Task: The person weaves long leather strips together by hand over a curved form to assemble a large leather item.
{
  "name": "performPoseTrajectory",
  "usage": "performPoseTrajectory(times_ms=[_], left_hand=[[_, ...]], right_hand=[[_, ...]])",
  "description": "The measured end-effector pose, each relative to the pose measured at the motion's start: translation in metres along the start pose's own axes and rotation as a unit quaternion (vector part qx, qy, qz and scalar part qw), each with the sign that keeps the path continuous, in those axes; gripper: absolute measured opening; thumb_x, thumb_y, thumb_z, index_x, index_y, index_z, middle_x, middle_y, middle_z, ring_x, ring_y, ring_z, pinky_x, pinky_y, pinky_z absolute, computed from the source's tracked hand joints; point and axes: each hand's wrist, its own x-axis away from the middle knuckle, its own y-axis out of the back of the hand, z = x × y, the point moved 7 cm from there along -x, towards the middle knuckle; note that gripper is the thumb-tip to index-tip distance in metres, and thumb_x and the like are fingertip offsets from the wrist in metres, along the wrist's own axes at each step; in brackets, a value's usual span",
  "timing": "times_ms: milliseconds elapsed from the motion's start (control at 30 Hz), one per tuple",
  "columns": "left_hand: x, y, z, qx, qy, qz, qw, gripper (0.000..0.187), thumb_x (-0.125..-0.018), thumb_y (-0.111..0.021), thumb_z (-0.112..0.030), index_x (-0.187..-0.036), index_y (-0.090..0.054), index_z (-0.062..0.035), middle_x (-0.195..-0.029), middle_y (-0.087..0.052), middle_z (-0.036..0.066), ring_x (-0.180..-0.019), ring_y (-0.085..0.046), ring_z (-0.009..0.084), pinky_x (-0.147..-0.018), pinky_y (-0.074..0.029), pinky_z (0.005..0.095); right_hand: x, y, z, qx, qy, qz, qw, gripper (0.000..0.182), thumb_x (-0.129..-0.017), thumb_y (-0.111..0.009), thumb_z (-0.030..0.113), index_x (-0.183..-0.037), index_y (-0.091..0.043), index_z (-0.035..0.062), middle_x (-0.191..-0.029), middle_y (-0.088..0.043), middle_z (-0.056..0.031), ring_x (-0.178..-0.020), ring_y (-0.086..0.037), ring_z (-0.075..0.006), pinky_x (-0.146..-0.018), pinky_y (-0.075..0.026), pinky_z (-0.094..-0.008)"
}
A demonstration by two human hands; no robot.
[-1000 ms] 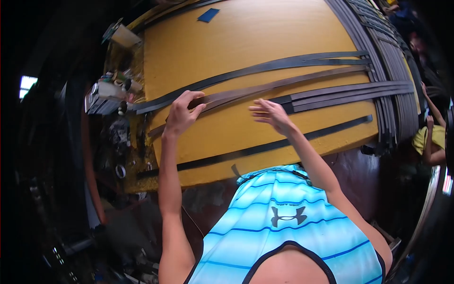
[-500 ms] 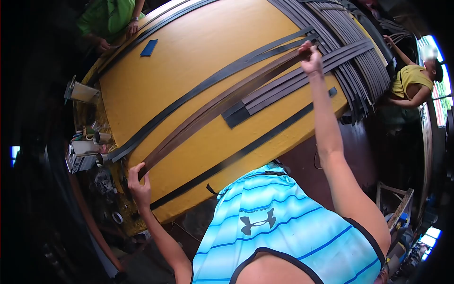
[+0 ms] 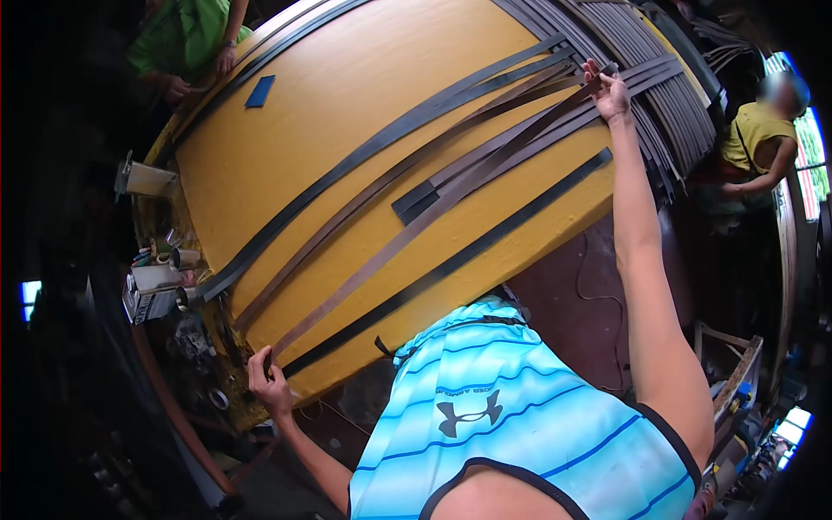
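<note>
Spanning the yellow table [image 3: 347, 130], the left hand [image 3: 272, 390] and right hand [image 3: 612, 100] pinch opposite ends of a brown strip [image 3: 390, 248], apparently for straightness (quite a reach!).

Your view is moderately lit in the middle, with soft light and a mild sheen on the wide yellow flat desk [image 3: 286, 165]. The bright window [image 3: 811, 156] on the right is blown out, and a small pale opening [image 3: 30, 299] glows at left. Around these, your surroundings sink into deep shadow. The wide lens bends outer shapes and blackens the corners; the long brown flat strip [image 3: 379, 260] looks fairly sharp, the dark margins smeared.
</note>
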Motion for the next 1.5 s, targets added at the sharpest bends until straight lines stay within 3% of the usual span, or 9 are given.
performPoseTrajectory(times_ms=[133, 233, 500, 633, 867, 1233, 1367, 1433, 1500], left_hand=[[0.007, 0.022, -0.013, -0.055, 0.011, -0.001, 0.998, 0.033, -0.081, -0.057, 0.015, -0.109, -0.067, 0.0005, -0.099, -0.066, 0.015, -0.093, -0.065, 0.0322, -0.086, -0.051, 0.039], [0.01, 0.034, -0.027, -0.065, 0.011, -0.009, 0.998, 0.024, -0.086, -0.061, 0.011, -0.106, -0.067, 0.0003, -0.098, -0.067, 0.016, -0.09, -0.065, 0.0325, -0.083, -0.051, 0.0383], [0.027, 0.051, -0.028, -0.065, 0.048, -0.002, 0.997, 0.012, -0.089, -0.065, 0.005, -0.1, -0.07, 0.0016, -0.088, -0.067, 0.012, -0.081, -0.064, 0.0235, -0.074, -0.05, 0.0342], [0.043, 0.055, -0.007, -0.073, 0.09, 0.012, 0.993, 0.015, -0.089, -0.064, 0.005, -0.102, -0.072, 0.0016, -0.09, -0.068, 0.012, -0.081, -0.064, 0.0223, -0.073, -0.05, 0.0323], [0.086, 0.043, 0.037, -0.017, 0.173, 0.033, 0.984, 0.022, -0.088, -0.061, 0.008, -0.105, -0.073, 0.0007, -0.089, -0.069, 0.011, -0.08, -0.065, 0.019, -0.073, -0.051, 0.0304], [0.132, -0.001, 0.085, 0.078, 0.28, 0.111, 0.951, 0.028, -0.089, -0.058, 0.008, -0.11, -0.074, 0.0007, -0.093, -0.071, 0.009, -0.087, -0.069, 0.0163, -0.082, -0.053, 0.0267], [0.143, -0.005, 0.091, 0.071, 0.286, 0.131, 0.947, 0.032, -0.088, -0.056, 0.011, -0.112, -0.074, 0.0008, -0.094, -0.071, 0.01, -0.088, -0.068, 0.0169, -0.083, -0.052, 0.0274], [0.149, -0.002, 0.089, 0.053, 0.281, 0.143, 0.947, 0.034, -0.087, -0.055, 0.011, -0.112, -0.074, 0.0007, -0.094, -0.071, 0.01, -0.088, -0.068, 0.017, -0.082, -0.052, 0.0277], [0.157, 0.01, 0.092, 0.005, 0.277, 0.132, 0.952, 0.036, -0.086, -0.054, 0.012, -0.114, -0.074, 0.0009, -0.095, -0.071, 0.01, -0.089, -0.068, 0.0175, -0.082, -0.053, 0.0279]], right_hand=[[-0.038, 0.017, -0.035, -0.043, -0.048, 0.01, 0.998, 0.026, -0.102, -0.04, 0.005, -0.12, -0.056, -0.0049, -0.116, -0.066, -0.0161, -0.106, -0.067, -0.0263, -0.09, -0.057, -0.0341], [-0.05, 0.017, -0.059, -0.048, -0.072, -0.022, 0.996, 0.024, -0.104, -0.045, 0.012, -0.112, -0.062, -0.0036, -0.102, -0.069, -0.0109, -0.094, -0.068, -0.0201, -0.079, -0.058, -0.0304], [-0.084, 0.021, -0.124, -0.058, -0.108, -0.035, 0.992, 0.021, -0.103, -0.049, 0.013, -0.103, -0.063, -0.0026, -0.091, -0.069, -0.0119, -0.081, -0.069, -0.0202, -0.069, -0.059, -0.03], [-0.085, 0.016, -0.139, -0.052, -0.102, -0.073, 0.991, 0.025, -0.105, -0.048, 0.017, -0.109, -0.065, -0.001, -0.104, -0.07, -0.012, -0.093, -0.068, -0.0216, -0.076, -0.059, -0.0312], [-0.086, 0.015, -0.15, 0.015, -0.13, -0.04, 0.991, 0.022, -0.104, -0.054, 0.02, -0.11, -0.069, 0.0052, -0.105, -0.073, -0.0077, -0.092, -0.069, -0.018, -0.081, -0.057, -0.0323], [-0.082, 0.002, -0.147, 0.125, -0.092, -0.033, 0.987, 0.026, -0.098, -0.067, 0.03, -0.111, -0.07, 0.0076, -0.098, -0.075, -0.0013, -0.079, -0.064, -0.0091, -0.074, -0.052, -0.0289], [-0.087, 0.008, -0.15, 0.114, -0.089, -0.051, 0.988, 0.029, -0.1, -0.064, 0.033, -0.111, -0.07, 0.0064, -0.1, -0.075, -0.0023, -0.077, -0.065, -0.0095, -0.071, -0.054, -0.0276], [-0.105, 0.026, -0.16, -0.011, -0.092, -0.085, 0.992, 0.036, -0.1, -0.062, 0.039, -0.11, -0.07, 0.0051, -0.099, -0.076, -0.0035, -0.074, -0.066, -0.0101, -0.066, -0.055, -0.0257], [-0.096, 0.016, -0.141, 0.05, -0.115, -0.088, 0.988, 0.039, -0.1, -0.061, 0.042, -0.107, -0.07, 0.0049, -0.098, -0.076, -0.0038, -0.072, -0.066, -0.01, -0.064, -0.056, -0.0254]])
